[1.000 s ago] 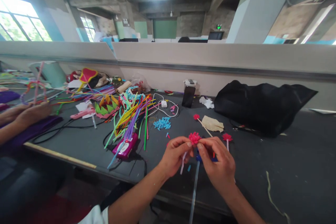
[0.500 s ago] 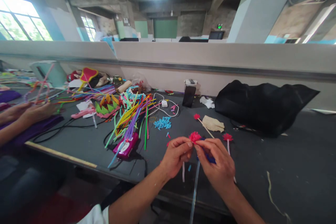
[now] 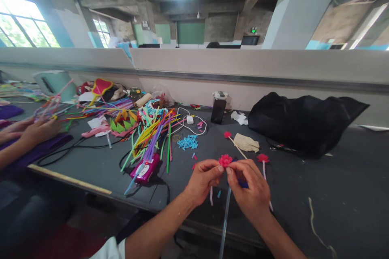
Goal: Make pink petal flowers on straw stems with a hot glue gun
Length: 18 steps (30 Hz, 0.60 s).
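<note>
A pinkish-red artificial flower [image 3: 225,160] is pinched between the fingertips of my left hand [image 3: 204,182] and my right hand [image 3: 249,186], just above the table. Both hands are closed on its edges from either side. A pale pink stem [image 3: 211,196] shows below my left fingers; whether it joins the flower I cannot tell. Partly behind my right hand is a dark blue object [image 3: 243,183], and a clear bluish rod [image 3: 225,220] runs from there past the table edge. Two more red flowers, one on a cream stem [image 3: 238,147], the other on a pink stem [image 3: 264,169], lie beyond and beside my right hand.
Colourful fuzzy stems [image 3: 150,135] lie across a purple device [image 3: 146,172] on the left. Small blue pieces [image 3: 187,142], a white cable [image 3: 206,125], a phone [image 3: 219,110] and a black bag [image 3: 304,123] stand farther back. A co-worker's hands [image 3: 39,131] work at far left.
The flower between my fingers has tilted, its petals now facing me more. My hands have barely moved. At far left the co-worker's hands and the pink stems they hold have shifted.
</note>
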Each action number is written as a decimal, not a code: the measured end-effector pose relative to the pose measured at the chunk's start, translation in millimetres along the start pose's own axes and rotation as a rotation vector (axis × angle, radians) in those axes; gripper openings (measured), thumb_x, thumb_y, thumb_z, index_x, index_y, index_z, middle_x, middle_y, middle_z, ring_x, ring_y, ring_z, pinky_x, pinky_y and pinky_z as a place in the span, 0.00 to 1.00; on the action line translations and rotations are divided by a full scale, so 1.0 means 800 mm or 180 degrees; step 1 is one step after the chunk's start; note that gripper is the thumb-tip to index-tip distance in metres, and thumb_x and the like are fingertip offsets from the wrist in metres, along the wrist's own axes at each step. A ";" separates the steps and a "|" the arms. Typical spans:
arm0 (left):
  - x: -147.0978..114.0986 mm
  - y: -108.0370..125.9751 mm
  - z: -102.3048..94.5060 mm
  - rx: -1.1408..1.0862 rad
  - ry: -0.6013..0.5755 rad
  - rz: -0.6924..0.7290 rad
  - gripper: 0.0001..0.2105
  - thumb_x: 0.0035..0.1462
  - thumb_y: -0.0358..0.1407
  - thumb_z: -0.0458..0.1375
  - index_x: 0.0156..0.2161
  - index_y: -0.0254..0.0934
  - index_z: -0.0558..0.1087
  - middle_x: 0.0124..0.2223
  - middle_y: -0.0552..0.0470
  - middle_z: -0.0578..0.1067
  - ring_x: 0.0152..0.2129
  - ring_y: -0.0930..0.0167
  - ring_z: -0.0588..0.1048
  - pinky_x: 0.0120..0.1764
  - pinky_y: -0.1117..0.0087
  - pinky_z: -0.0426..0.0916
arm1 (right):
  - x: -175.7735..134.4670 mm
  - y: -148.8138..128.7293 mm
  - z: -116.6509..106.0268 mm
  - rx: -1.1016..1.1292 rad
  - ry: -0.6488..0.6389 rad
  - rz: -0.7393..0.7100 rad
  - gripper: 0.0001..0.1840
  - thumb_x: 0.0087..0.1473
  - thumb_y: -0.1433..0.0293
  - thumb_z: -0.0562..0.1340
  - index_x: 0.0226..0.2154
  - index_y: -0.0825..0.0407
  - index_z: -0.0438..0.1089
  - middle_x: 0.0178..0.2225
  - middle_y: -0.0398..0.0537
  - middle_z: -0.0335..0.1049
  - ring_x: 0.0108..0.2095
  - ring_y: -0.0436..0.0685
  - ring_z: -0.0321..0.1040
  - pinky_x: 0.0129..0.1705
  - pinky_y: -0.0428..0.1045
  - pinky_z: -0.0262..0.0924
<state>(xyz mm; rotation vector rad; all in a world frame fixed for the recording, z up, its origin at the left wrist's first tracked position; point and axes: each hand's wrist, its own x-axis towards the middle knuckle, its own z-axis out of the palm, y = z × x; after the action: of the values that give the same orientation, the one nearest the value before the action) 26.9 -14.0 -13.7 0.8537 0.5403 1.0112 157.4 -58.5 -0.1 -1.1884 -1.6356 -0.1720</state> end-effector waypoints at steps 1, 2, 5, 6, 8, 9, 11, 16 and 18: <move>0.000 0.000 0.000 0.0023 -0.0006 0.0010 0.15 0.40 0.43 0.71 0.26 0.32 0.76 0.17 0.60 0.61 0.15 0.82 0.54 0.21 0.75 0.45 | 0.001 -0.001 -0.001 0.0011 0.0003 0.0015 0.03 0.58 0.73 0.59 0.34 0.49 0.68 0.31 0.44 0.68 0.31 0.51 0.67 0.32 0.47 0.63; 0.000 -0.001 0.000 0.0040 -0.0005 0.0020 0.15 0.40 0.42 0.71 0.26 0.32 0.77 0.17 0.60 0.61 0.15 0.82 0.53 0.21 0.75 0.45 | 0.001 -0.001 -0.002 0.0013 -0.0011 0.0025 0.03 0.58 0.73 0.59 0.34 0.49 0.68 0.30 0.44 0.68 0.30 0.51 0.66 0.32 0.47 0.63; 0.000 -0.002 -0.001 0.0045 -0.0014 0.0050 0.14 0.41 0.42 0.71 0.26 0.32 0.77 0.17 0.60 0.62 0.15 0.82 0.53 0.21 0.75 0.45 | 0.002 -0.002 -0.004 -0.0006 -0.0058 0.0023 0.03 0.58 0.73 0.58 0.33 0.50 0.67 0.30 0.44 0.67 0.29 0.51 0.65 0.31 0.47 0.61; 0.001 -0.002 -0.001 0.0044 -0.0019 0.0061 0.13 0.41 0.41 0.71 0.26 0.32 0.77 0.17 0.60 0.62 0.15 0.82 0.53 0.21 0.75 0.45 | 0.002 -0.003 -0.005 -0.0011 -0.0075 0.0016 0.03 0.58 0.73 0.58 0.33 0.50 0.67 0.30 0.44 0.66 0.29 0.51 0.64 0.31 0.47 0.61; 0.001 -0.003 -0.001 0.0067 -0.0017 0.0080 0.13 0.41 0.42 0.71 0.26 0.32 0.78 0.18 0.59 0.63 0.16 0.81 0.54 0.21 0.75 0.46 | 0.002 -0.003 -0.005 -0.0013 -0.0087 0.0005 0.04 0.58 0.73 0.57 0.32 0.50 0.66 0.29 0.44 0.66 0.29 0.51 0.64 0.30 0.47 0.60; 0.001 -0.003 -0.001 0.0089 -0.0006 0.0090 0.14 0.41 0.42 0.71 0.26 0.32 0.78 0.18 0.59 0.64 0.16 0.81 0.55 0.21 0.75 0.47 | 0.002 -0.003 -0.005 -0.0012 -0.0090 0.0010 0.04 0.58 0.73 0.57 0.32 0.50 0.66 0.29 0.44 0.66 0.29 0.51 0.63 0.30 0.47 0.60; 0.001 -0.003 -0.001 0.0113 0.0018 0.0100 0.14 0.40 0.42 0.71 0.26 0.32 0.77 0.17 0.59 0.64 0.15 0.81 0.55 0.22 0.75 0.47 | 0.001 -0.003 -0.005 -0.0002 -0.0080 0.0035 0.04 0.58 0.73 0.57 0.32 0.50 0.66 0.29 0.43 0.65 0.28 0.51 0.63 0.30 0.47 0.59; 0.001 0.001 -0.004 -0.0054 -0.0209 -0.0168 0.15 0.43 0.43 0.69 0.24 0.32 0.74 0.16 0.59 0.62 0.14 0.81 0.56 0.21 0.74 0.46 | 0.001 -0.002 -0.004 0.0143 -0.0054 0.0115 0.03 0.58 0.72 0.58 0.33 0.49 0.67 0.29 0.43 0.65 0.28 0.51 0.63 0.29 0.47 0.59; 0.001 0.002 -0.005 -0.0141 -0.0345 -0.0279 0.15 0.46 0.43 0.68 0.23 0.32 0.72 0.16 0.58 0.62 0.14 0.79 0.58 0.20 0.74 0.47 | 0.003 -0.001 -0.004 0.0264 -0.0079 0.0135 0.04 0.59 0.72 0.58 0.33 0.50 0.67 0.30 0.43 0.66 0.29 0.51 0.64 0.31 0.47 0.60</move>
<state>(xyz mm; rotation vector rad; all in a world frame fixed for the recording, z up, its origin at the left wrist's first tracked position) 23.2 -11.0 -14.8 0.8334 0.4579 0.8885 158.7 -59.7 3.5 -1.1650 -1.6222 -0.0622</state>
